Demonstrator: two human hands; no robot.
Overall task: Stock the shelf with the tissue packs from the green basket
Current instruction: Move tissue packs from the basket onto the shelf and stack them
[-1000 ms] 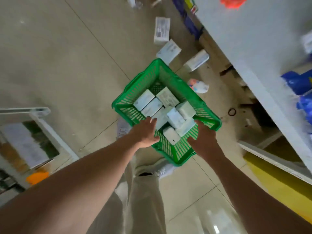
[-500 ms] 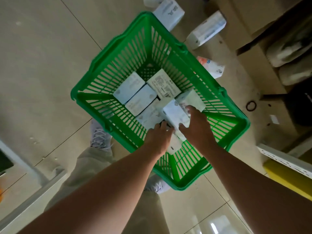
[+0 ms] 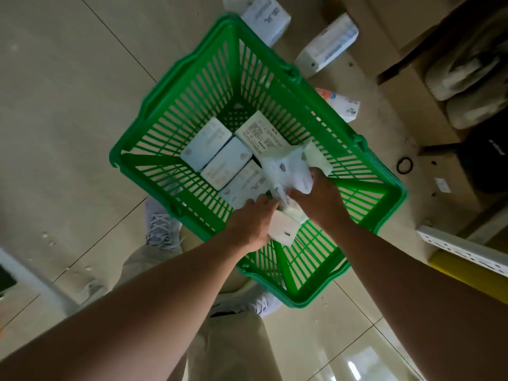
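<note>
The green basket [image 3: 176, 111] stands on the tiled floor below me and holds several white tissue packs [image 3: 217, 155]. My right hand [image 3: 316, 199] is inside the basket, closed on a stack of tissue packs [image 3: 288, 169] lifted off the pile. My left hand [image 3: 253, 224] is beside it, gripping a white tissue pack [image 3: 283, 229] near the basket's front wall. Three packs lie flat side by side at the basket's far left. The shelf's lower edge [image 3: 461, 251] shows at the right.
More packs lie on the floor beyond the basket: two white ones [image 3: 266, 15] [image 3: 327, 48] and a red-and-white one [image 3: 341, 105]. Cardboard boxes [image 3: 412, 83] and bagged goods [image 3: 467, 78] sit at the right. A black ring [image 3: 404, 165] lies on the floor. My shoes [image 3: 162, 229] are beside the basket.
I have leaned down close over the basket. Both hands went from its near rim into the pile; the right has raised a stack of packs and the left has closed on one.
</note>
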